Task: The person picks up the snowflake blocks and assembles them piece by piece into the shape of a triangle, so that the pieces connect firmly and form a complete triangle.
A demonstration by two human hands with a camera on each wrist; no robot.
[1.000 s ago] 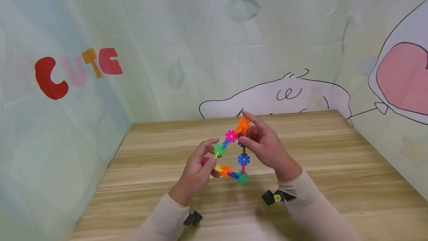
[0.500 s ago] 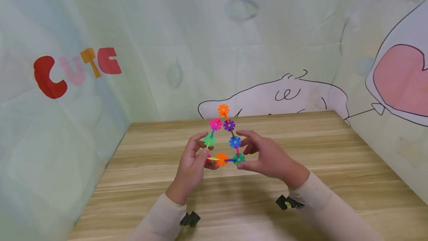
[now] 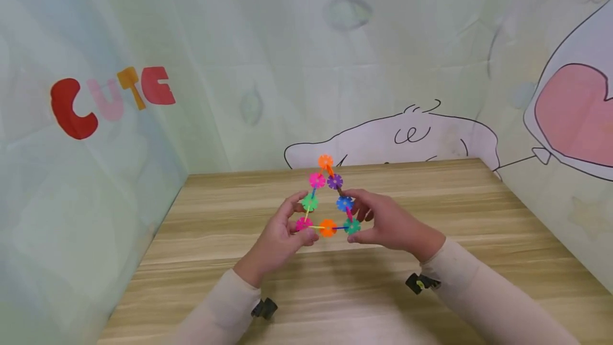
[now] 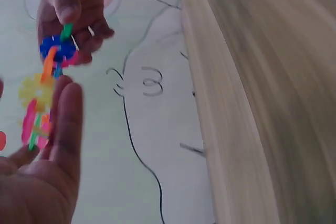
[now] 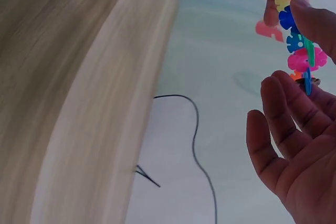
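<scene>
A triangle of interlocking plastic snowflake discs is held up above the table, its orange disc (image 3: 325,162) at the top. My left hand (image 3: 280,236) grips its lower left corner, with thumb and fingers about the pink disc (image 3: 304,224) and the green disc (image 3: 310,202). At the lower right corner, my right hand (image 3: 395,223) pinches the teal disc (image 3: 352,227), its index finger by the blue disc (image 3: 344,203). Edge-on in the left wrist view, a yellow disc (image 4: 34,92) shows beyond the left fingers. The right wrist view shows a pink disc (image 5: 304,59) between right thumb and fingers.
The wood-grain table (image 3: 215,276) spreads below both hands. A printed cloth backdrop (image 3: 239,68) stands behind it and along its sides. Each sleeve carries a small black wrist camera, the left one (image 3: 264,308) and the right one (image 3: 421,283).
My right hand has moved from the triangle's upper part down to its lower right corner. The triangle has turned from a tilt to point-up, and lately shifted slightly right with both hands.
</scene>
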